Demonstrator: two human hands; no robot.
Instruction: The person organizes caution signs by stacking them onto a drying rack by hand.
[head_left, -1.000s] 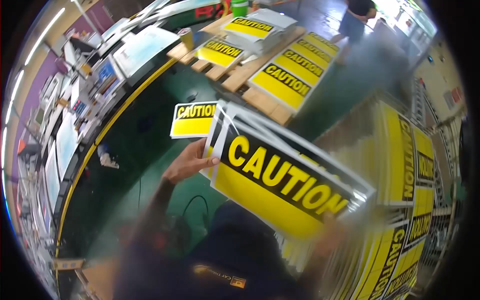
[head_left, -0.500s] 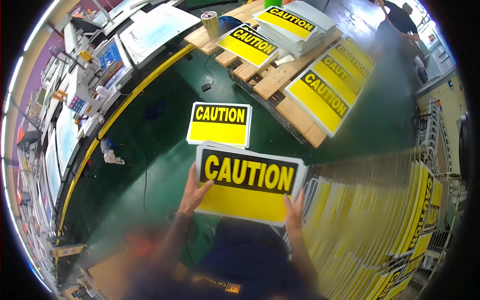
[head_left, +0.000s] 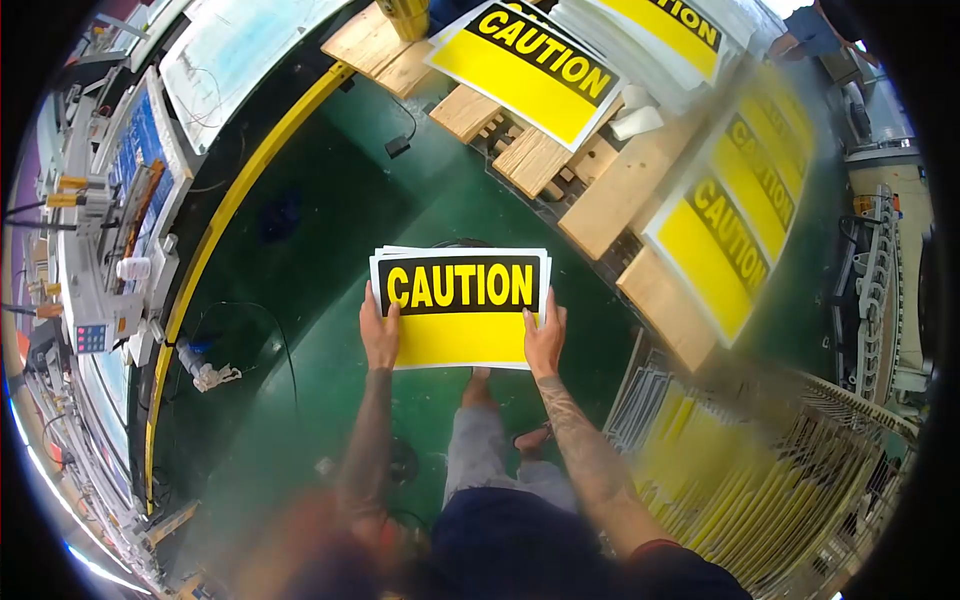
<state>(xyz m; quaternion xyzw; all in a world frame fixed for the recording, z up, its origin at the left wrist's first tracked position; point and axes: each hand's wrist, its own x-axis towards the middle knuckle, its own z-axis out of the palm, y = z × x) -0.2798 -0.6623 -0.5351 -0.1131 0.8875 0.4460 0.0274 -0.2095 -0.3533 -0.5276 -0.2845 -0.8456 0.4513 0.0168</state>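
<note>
A stack of yellow-and-black CAUTION signs (head_left: 460, 340) lies face up in front of me, its lettering upright to my view. My left hand (head_left: 380, 335) grips the left edge, thumb on top and fingers underneath. At the opposite edge, my right hand (head_left: 545, 335) is closed on the stack in the same way. White edges of more sheets stick out at the upper left. Part of a dark round thing (head_left: 462, 243) shows just behind the stack. Whether the stack rests on something below is hidden.
A wooden pallet (head_left: 600, 210) at upper right carries more CAUTION signs (head_left: 530, 70). Right of me stands a wire rack (head_left: 720, 480) filled with signs. Along the left runs a machine with a yellow rail (head_left: 225, 215). A cable (head_left: 290, 350) lies on the green floor.
The stack in my hands has moved forward and levelled out, now covering the spot where a separate sign pile showed. My view has tilted down, bringing my legs into sight.
</note>
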